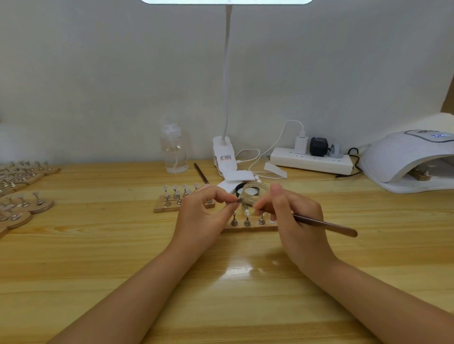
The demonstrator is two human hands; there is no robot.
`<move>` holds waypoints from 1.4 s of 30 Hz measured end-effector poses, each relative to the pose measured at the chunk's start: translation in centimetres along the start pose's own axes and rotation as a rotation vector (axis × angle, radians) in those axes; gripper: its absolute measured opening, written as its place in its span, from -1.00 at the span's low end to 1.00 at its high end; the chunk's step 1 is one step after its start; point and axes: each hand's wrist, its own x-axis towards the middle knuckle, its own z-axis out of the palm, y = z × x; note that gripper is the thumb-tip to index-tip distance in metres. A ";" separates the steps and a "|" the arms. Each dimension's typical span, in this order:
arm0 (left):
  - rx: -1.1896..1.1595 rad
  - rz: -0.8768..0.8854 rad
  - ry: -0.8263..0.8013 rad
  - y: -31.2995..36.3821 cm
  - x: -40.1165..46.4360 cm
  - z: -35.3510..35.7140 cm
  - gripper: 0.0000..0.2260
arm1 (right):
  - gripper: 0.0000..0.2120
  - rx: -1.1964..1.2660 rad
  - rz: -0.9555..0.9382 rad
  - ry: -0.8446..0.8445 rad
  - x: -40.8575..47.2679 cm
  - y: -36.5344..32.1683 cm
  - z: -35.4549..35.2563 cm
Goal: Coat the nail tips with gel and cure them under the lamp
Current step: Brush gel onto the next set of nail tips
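Two hands are occupied, the left hand (206, 208) pinching a small stand (237, 200), the right hand (290, 216) gripping the brush (324, 224); gel could be smeared if the jar (254, 194) at twelve o'clock is knocked.

Bright, even light came from desk lamp (227, 2) overhead; glare on table (245, 267) below; soft blur, edges bowed w/ wide-angle.

Plain pale wall (98, 73) behind glossy wooden table (98, 245).
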 end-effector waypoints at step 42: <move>0.014 0.022 -0.009 -0.1 0.0 0.1 -0.78 | -0.62 -0.012 0.021 -0.008 0.1 -0.2 -0.1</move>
